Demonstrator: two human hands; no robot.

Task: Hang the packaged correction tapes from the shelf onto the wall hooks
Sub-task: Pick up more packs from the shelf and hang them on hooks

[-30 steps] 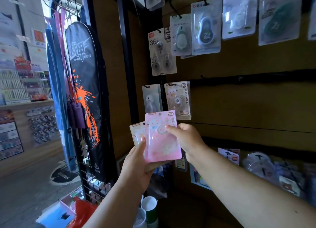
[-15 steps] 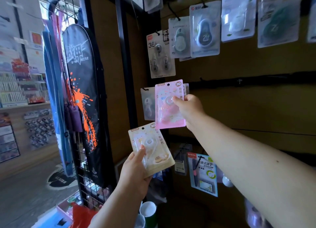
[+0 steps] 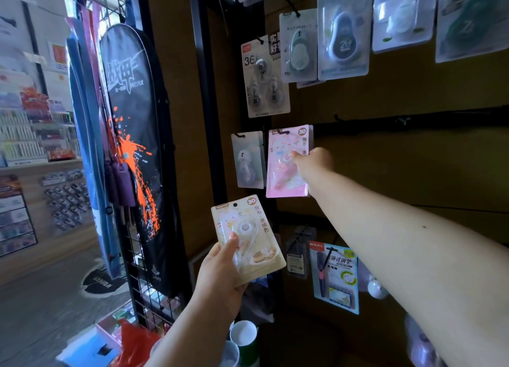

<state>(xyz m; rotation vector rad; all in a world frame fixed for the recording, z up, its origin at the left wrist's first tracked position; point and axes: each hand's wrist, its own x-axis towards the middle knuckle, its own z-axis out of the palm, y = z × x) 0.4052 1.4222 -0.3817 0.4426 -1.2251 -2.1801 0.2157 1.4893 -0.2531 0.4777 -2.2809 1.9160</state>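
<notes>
Right hand [image 3: 312,160] grips one pink pack [image 3: 286,174]; left hand [image 3: 220,273] holds one cream pack [image 3: 248,237].

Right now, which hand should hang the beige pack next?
Left. The left hand already grips the beige pack just below the hooks, while the right hand is occupied at the pink pack.

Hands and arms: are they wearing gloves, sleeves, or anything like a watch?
No. The left hand and right hand are bare, with no gloves or rings showing. Both forearms are bare too, with no sleeves, watch or bracelet in view. The right forearm has one small dark dot on it.
</notes>
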